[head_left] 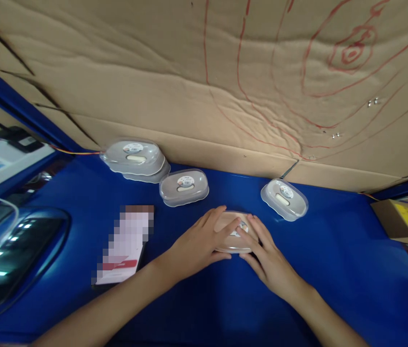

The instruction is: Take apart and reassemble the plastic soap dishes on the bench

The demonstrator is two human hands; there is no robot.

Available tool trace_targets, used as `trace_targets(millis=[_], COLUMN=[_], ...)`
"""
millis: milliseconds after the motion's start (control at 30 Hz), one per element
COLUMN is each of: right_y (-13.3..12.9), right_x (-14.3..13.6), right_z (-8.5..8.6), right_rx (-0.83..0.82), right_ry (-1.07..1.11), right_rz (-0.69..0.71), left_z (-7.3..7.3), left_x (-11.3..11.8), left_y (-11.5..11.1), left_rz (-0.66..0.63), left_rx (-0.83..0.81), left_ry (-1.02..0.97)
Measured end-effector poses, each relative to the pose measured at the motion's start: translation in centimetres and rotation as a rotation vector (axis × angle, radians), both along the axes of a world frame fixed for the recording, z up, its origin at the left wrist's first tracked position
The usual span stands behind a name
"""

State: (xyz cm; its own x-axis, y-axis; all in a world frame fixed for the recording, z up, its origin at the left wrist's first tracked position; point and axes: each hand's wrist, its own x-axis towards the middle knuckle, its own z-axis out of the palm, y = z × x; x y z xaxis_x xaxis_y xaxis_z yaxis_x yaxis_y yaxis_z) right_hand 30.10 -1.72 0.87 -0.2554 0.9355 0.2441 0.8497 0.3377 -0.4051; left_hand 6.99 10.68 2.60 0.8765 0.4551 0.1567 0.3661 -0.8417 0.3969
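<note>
An oval plastic container (233,245) with a see-through top and a round label lies on the blue table in front of me. My left hand (197,242) grips its left end, with a finger laid over the top. At the right end, my right hand (272,259) curls round it, one finger reaching the label. Both hands partly cover the container. Beyond them is a similar oval container (175,193) with a label and a pale oblong tab. Another such container (297,206) rests to the right, and a stack of them (117,155) stands farther left.
A phone (126,246) with a lit, partly blurred screen lies left of my left arm. A dark glossy device (19,260) with a white cable is at the far left. Cardboard (153,86) walls the table's back. A cardboard box (395,224) stands at the right edge.
</note>
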Motion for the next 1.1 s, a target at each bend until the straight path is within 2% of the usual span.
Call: trace_targets(millis=[233, 467, 767, 867, 967, 1033, 1100], right_y=[0.2, 0.3, 0.3, 0.5, 0.5, 0.3, 0.1], right_x=[0.0, 0.8, 0.7, 0.6, 0.4, 0.4, 0.4], right_z=[0.2, 0.8, 1.0, 0.5, 0.0, 0.0, 0.3], right_rx=[0.029, -0.016, -0.113, -0.079, 0.101, 0.205, 0.238], right_ry=[-0.111, -0.002, 0.072, 0.077, 0.038, 0.001, -0.033], right_rz=[-0.004, 0.031, 0.009, -0.046, -0.12, -0.12, -0.099], left_z=[-0.7, -0.3, 0.4, 0.3, 0.2, 0.3, 0.5], left_x=[0.4, -0.1, 0.3, 0.6, 0.8, 0.8, 0.7], left_y=[-0.1, 0.4, -0.1, -0.3, -0.5, -0.6, -0.7], left_rz=[0.014, 0.006, 0.053, 0.09, 0.197, 0.253, 0.22], left_rx=[0.124, -0.086, -0.034, 0.06, 0.233, 0.347, 0.433], left_ry=[-0.029, -0.066, 0.017, -0.034, -0.132, -0.162, -0.145])
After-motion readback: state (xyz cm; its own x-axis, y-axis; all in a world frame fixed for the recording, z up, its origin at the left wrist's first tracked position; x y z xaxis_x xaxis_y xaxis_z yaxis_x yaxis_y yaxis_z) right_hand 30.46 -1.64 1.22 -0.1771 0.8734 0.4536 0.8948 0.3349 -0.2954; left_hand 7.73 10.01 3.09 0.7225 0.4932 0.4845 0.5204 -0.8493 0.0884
